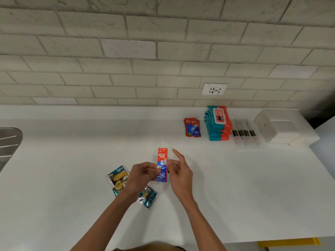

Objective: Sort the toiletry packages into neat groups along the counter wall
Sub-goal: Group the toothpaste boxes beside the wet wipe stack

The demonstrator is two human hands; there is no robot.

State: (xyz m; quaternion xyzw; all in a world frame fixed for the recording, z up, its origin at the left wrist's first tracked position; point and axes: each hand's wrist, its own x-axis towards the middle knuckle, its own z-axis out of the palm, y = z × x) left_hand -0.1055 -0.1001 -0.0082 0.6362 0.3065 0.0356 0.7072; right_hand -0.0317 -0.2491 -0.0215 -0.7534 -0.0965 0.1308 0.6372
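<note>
A red and blue toothpaste sachet (162, 160) stands upright above the middle of the white counter (235, 187). My left hand (140, 175) pinches its left edge and my right hand (178, 172) pinches its right edge, index finger raised. Under my left wrist lie teal sachets (117, 176) with yellow pictures, one crumpled (148, 197). By the wall on the right sit grouped toothpaste sachets (192, 127), a stack of teal and red wipe packs (218, 124), clear-wrapped toothbrushes (244, 134) and white packets (275, 125).
A brick-tiled wall (126, 60) with a white power socket (214, 89) backs the counter. A metal sink drainer (9, 142) shows at the left edge. The counter's front edge runs along the bottom right, with a yellow object (288, 241) below it.
</note>
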